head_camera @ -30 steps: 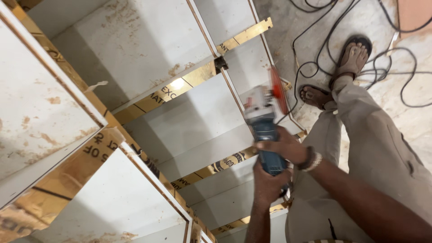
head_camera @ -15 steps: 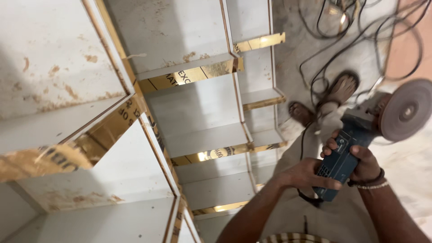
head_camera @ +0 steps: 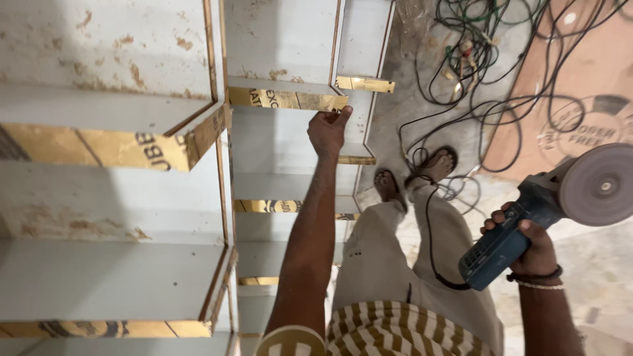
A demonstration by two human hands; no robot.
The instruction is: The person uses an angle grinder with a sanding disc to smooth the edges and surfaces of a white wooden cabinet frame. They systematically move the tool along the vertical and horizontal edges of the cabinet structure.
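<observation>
My left hand reaches out and grips the gold-taped front edge of a shelf in a white shelving unit. My right hand holds a blue angle grinder off to the right, away from the unit. Its round grey disc points up and outward. The grinder's black cord loops down past my beige trousers. My sandalled feet stand on the floor beside the unit.
A tangle of black and green cables lies on the dusty concrete floor. A brown board lies at the upper right. The shelf fronts carry several gold tape strips.
My left hand let go of the grinder and moved up to the shelf edge. My right hand swung the grinder further right. The view shifted across the shelving.
</observation>
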